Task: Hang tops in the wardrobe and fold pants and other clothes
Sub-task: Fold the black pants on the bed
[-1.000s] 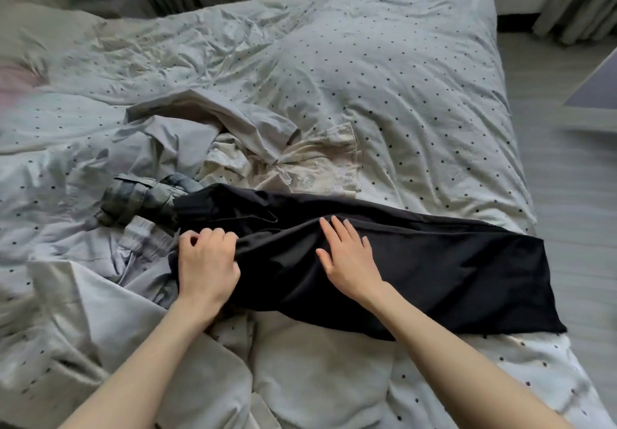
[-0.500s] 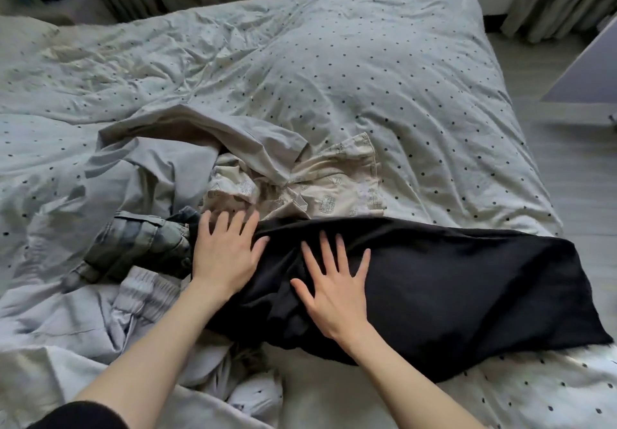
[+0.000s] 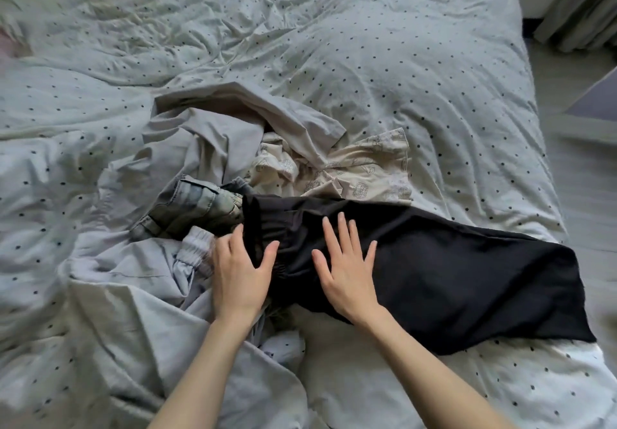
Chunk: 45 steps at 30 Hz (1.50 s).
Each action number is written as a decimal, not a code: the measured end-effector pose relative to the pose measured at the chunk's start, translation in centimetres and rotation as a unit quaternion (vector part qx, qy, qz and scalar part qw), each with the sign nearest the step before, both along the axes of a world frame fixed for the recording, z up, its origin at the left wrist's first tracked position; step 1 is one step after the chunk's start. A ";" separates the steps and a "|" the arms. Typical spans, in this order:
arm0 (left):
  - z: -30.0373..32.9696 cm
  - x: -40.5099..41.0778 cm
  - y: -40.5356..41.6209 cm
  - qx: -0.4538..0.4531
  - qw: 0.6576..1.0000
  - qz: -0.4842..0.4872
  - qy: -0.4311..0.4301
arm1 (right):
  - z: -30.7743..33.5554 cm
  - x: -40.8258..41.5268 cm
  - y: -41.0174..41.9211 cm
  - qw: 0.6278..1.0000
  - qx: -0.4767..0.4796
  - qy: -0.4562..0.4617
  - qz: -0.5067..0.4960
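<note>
Black pants (image 3: 450, 271) lie stretched across the bed, waistband to the left, legs running to the right edge. My left hand (image 3: 238, 270) lies flat with spread fingers on the waistband end. My right hand (image 3: 347, 266) presses flat on the black fabric just to the right of it. Behind the waistband sit rolled grey-green jeans (image 3: 190, 209), a cream printed garment (image 3: 360, 174) and a plain grey garment (image 3: 233, 128). A light garment with a ribbed white waistband (image 3: 197, 248) lies left of my left hand.
The bed is covered by a crumpled pale duvet with dark dots (image 3: 384, 54). Its right edge drops to a grey floor (image 3: 594, 168). Curtains (image 3: 581, 1) hang at the far right corner.
My left hand let go of its grip on the waistband a second ago and now lies flat on it. Both hands have shifted slightly over the black pants, which lie flatter.
</note>
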<state>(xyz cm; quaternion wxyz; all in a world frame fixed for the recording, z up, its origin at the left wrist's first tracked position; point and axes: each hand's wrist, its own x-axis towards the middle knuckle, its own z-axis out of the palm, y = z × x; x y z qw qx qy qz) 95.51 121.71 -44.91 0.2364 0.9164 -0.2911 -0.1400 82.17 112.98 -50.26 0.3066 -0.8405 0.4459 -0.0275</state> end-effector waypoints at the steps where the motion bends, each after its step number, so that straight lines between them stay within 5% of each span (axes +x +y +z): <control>1: 0.0 0.1 -0.3 0.021 0.999 0.003 0.028 | 0.6 0.3 0.5 1.000 0.002 -0.004 0.021; 9: 0.6 1.7 0.4 0.052 0.986 -0.023 0.154 | 1.7 2.1 2.8 0.991 0.041 0.031 0.124; 15: 0.7 0.4 1.0 0.030 0.997 -0.064 -0.010 | 1.6 1.2 2.6 0.993 0.061 0.015 0.100; 21: 1.2 0.8 0.0 -0.047 0.991 0.020 0.125 | 2.2 0.9 2.7 0.991 0.048 0.021 0.122; 25: 1.5 1.4 -1.7 0.005 0.998 0.009 0.061 | 2.6 0.6 2.9 0.991 0.039 0.005 0.128; 29: 2.7 1.3 -2.2 -0.044 0.998 0.011 0.044 | 3.2 0.4 3.2 0.992 0.047 -0.003 0.120; 34: 5.9 2.4 -1.0 -0.104 0.993 0.028 0.050 | 5.7 1.3 3.1 0.985 -0.056 0.044 0.154; 42: 12.9 7.1 1.8 -0.209 0.969 0.069 0.114 | 12.0 6.3 3.6 0.973 -0.116 -0.032 0.199; 45: 15.5 8.7 2.8 -0.216 0.968 0.103 0.073 | 14.0 9.0 3.9 0.965 -0.103 -0.071 0.231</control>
